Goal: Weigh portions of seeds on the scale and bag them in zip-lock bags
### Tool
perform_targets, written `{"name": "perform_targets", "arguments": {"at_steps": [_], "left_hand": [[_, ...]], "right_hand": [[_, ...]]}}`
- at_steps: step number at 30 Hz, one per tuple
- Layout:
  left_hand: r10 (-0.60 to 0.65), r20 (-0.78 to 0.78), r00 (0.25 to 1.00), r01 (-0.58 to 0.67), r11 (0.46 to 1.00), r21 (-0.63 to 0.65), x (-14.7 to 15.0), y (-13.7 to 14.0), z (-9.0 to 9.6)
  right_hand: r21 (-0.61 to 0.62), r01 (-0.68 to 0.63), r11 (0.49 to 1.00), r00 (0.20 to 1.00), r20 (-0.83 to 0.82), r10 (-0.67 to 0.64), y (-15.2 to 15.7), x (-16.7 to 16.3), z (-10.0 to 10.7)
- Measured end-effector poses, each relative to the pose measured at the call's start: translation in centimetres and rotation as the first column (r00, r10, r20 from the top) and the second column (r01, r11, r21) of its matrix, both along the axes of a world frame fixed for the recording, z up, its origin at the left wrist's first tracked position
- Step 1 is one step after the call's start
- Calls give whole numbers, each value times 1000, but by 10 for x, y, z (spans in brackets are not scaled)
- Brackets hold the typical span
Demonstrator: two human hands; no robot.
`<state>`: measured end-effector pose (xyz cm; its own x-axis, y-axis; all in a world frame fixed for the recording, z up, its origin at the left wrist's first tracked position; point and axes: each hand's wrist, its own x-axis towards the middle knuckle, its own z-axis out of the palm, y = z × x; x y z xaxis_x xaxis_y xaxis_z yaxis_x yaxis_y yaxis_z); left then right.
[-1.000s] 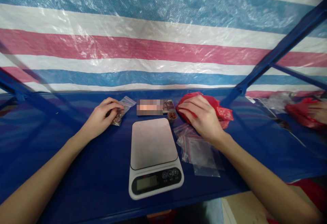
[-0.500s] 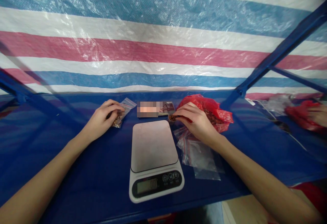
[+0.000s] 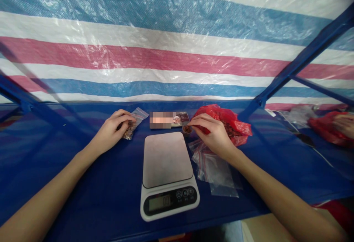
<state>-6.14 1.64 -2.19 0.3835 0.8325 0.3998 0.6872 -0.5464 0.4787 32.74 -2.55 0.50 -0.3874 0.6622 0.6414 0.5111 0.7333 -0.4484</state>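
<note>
My left hand (image 3: 114, 128) is closed on a small clear zip bag (image 3: 130, 130) with brown dried bits inside, its zip end sticking out past the fingers. On the right, my right hand (image 3: 212, 130) has its thumb and fingertips pinched together over a small round cup (image 3: 187, 130) that holds brown pieces. Whether the fingertips grip those pieces or the cup's rim is too small to tell. Just behind this hand lies an open red plastic bag (image 3: 240, 127) full of brown dried pieces, partly covered by the fingers.
A kitchen scale (image 3: 168, 161) stands between my forearms, its display faint. Clear zip bags (image 3: 218, 172) lie under my right wrist. A small printed packet (image 3: 181, 118) sits behind the scale. At far right, another person's hand (image 3: 344, 122) touches a red bag (image 3: 322, 126).
My right fingertips have shifted slightly, and more of the small cup shows beneath them. My left hand stays on the zip bag. The whole view has tilted a little.
</note>
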Motion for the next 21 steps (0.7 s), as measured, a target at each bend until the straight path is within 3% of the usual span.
{"name": "perform_targets", "arguments": {"at_steps": [21], "left_hand": [[-2, -3, 1000, 2, 1000, -5, 0, 0, 0]], "right_hand": [[-48, -39, 998, 999, 7, 40, 2, -4, -9]]}}
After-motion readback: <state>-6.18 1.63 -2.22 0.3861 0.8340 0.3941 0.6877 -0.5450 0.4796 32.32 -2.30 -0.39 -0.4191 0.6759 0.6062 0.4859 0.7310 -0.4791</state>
